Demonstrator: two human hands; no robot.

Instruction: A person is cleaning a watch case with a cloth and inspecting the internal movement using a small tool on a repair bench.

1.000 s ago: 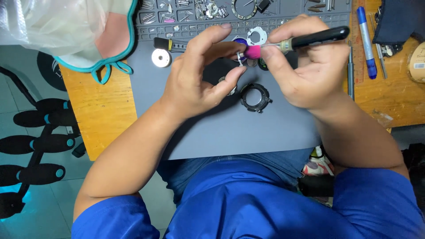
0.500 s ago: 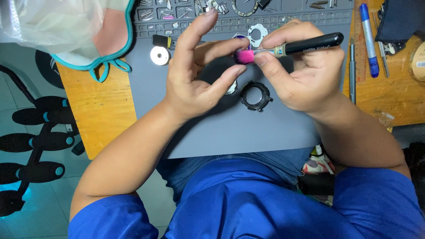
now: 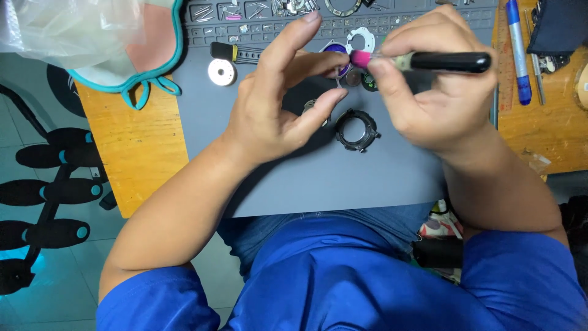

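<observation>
Pink-tipped tool (image 3: 429,60): held level above the grey mat (image 3: 318,178), pink tip pointing to 9 o'clock.
Right hand (image 3: 438,98): grip closed around the tool's black handle.
Left hand (image 3: 278,110): thumb and forefinger pinched narrowly on a small part (image 3: 339,72), probably a tiny watch piece, too small to tell; the pink tip meets it.
Black ring (image 3: 357,130): lies on the mat at 6 o'clock of the tool.
White disc (image 3: 221,72): on the mat, at 9 o'clock of the left hand.
Blue pen (image 3: 517,52): on the wooden counter (image 3: 147,153), at 3 o'clock.
</observation>
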